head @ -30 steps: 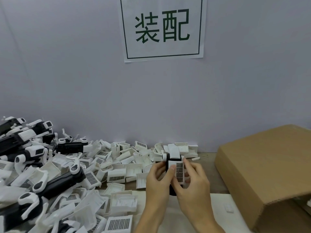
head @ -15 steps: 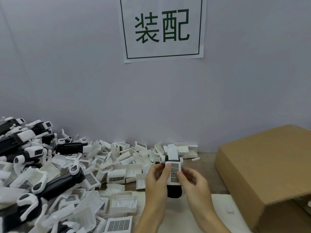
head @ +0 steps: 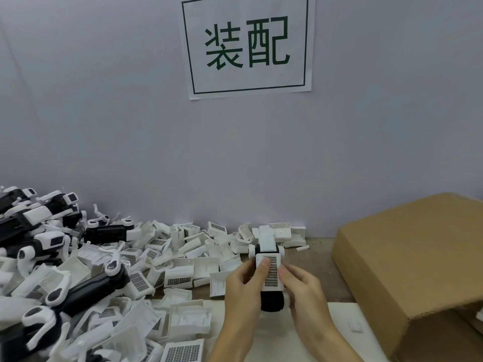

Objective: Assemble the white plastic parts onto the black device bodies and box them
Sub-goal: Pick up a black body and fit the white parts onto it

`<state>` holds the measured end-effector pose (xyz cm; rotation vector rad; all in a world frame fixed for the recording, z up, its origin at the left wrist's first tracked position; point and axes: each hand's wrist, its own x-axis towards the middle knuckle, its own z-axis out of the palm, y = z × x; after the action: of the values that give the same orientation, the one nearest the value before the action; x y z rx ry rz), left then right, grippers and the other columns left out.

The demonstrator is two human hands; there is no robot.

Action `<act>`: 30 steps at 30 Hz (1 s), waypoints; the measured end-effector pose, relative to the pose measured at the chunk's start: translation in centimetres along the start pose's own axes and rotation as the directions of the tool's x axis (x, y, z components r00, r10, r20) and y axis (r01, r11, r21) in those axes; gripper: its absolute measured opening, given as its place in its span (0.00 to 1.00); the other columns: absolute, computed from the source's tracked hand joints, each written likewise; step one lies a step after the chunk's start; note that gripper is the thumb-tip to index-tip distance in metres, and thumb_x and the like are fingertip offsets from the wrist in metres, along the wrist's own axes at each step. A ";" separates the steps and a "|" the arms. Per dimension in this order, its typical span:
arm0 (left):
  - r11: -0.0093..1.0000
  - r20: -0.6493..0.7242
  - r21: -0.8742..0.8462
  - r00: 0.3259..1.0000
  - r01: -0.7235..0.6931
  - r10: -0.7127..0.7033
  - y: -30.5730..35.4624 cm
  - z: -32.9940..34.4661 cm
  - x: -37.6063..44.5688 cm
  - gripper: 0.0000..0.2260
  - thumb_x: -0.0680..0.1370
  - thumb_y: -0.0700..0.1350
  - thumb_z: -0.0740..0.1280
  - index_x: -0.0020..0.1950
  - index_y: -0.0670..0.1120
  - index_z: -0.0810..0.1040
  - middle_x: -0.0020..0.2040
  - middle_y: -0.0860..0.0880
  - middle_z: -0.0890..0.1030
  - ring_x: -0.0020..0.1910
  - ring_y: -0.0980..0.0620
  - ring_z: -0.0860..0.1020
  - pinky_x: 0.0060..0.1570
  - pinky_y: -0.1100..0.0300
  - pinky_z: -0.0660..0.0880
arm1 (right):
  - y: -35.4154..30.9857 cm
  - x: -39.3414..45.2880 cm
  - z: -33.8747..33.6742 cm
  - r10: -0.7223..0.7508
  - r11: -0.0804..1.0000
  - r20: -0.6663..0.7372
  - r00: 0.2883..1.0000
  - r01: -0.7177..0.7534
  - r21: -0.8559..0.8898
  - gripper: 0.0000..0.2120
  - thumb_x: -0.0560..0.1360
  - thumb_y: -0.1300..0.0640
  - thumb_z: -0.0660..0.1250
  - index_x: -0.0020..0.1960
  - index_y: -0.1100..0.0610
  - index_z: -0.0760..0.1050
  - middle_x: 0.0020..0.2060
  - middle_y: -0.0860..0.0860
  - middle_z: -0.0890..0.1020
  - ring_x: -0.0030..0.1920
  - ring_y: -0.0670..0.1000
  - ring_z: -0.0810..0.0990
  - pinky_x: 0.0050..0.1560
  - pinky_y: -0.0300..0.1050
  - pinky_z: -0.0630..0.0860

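Two bare hands hold one black oblong plastic device body (head: 271, 301) upright between them, just above the pale work surface (head: 339, 314), likely so both thumbs can push on the same face. The left hand (head: 241, 291) curls round the body's left side, thumb laid flat on a white rectangular plastic cover with a dark grid panel (head: 269, 273). The right hand (head: 304, 291) grips the right side, its fingertips (head: 283, 270) at the cover's edge (probably seating it). Left of the fingers sprawls a heap of loose white grid covers (head: 180, 275), and beyond it a pile of black-and-white device bodies (head: 47, 246), both within easy reach. Right of the fingers stands a brown cardboard box (head: 418, 257), presumably for finished units. On the grey wall above hangs a white paper sign (head: 247, 43) reading "装配" in green.
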<state>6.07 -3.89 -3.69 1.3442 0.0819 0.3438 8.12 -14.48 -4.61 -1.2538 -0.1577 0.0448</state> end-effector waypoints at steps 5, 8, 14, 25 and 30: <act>1.000 0.019 -0.005 1.000 -0.009 0.009 0.2 -0.1 -0.2 0.07 0.79 0.46 0.70 0.51 0.46 0.86 0.46 0.44 0.87 0.48 0.45 0.86 0.50 0.47 0.82 | -0.3 -0.4 0.2 0.010 0.999 0.048 0.999 -0.008 -0.045 0.14 0.80 0.52 0.65 0.50 0.59 0.86 0.45 0.59 0.87 0.49 0.58 0.87 0.50 0.54 0.83; 1.000 0.025 -0.008 1.000 -0.004 0.004 0.2 0.2 -0.3 0.09 0.79 0.48 0.69 0.53 0.45 0.85 0.46 0.44 0.87 0.47 0.45 0.86 0.48 0.48 0.82 | -0.6 -0.4 0.0 0.015 1.000 0.024 1.000 -0.014 -0.023 0.13 0.79 0.54 0.66 0.50 0.61 0.86 0.46 0.60 0.87 0.49 0.59 0.87 0.50 0.54 0.82; 1.000 0.012 0.023 1.000 -0.021 0.021 0.1 0.0 -0.2 0.05 0.80 0.41 0.69 0.52 0.43 0.84 0.45 0.45 0.87 0.45 0.50 0.86 0.42 0.61 0.80 | -0.6 -0.4 0.3 0.039 0.999 0.009 0.999 -0.038 -0.003 0.12 0.81 0.58 0.63 0.52 0.60 0.85 0.47 0.61 0.87 0.50 0.60 0.86 0.53 0.59 0.81; 0.995 -0.011 0.101 1.000 0.005 -0.004 0.2 0.2 -0.1 0.08 0.81 0.45 0.67 0.49 0.47 0.86 0.45 0.47 0.87 0.48 0.49 0.85 0.51 0.53 0.81 | -0.6 -0.5 0.5 -0.014 0.994 -0.071 0.997 0.006 -0.110 0.10 0.79 0.55 0.68 0.44 0.53 0.88 0.42 0.54 0.88 0.46 0.54 0.87 0.46 0.49 0.83; 0.977 0.066 0.212 0.997 0.021 -0.035 0.1 0.3 -0.2 0.06 0.78 0.48 0.72 0.53 0.48 0.85 0.47 0.48 0.87 0.49 0.52 0.85 0.51 0.56 0.81 | -0.2 -0.3 0.3 -0.031 0.993 -0.118 0.993 0.018 -0.116 0.12 0.81 0.53 0.66 0.46 0.54 0.87 0.42 0.54 0.88 0.47 0.53 0.87 0.52 0.54 0.82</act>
<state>5.96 -4.19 -3.59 1.5627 0.0813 0.2698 7.80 -14.26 -4.36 -1.3656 -0.0730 -0.0612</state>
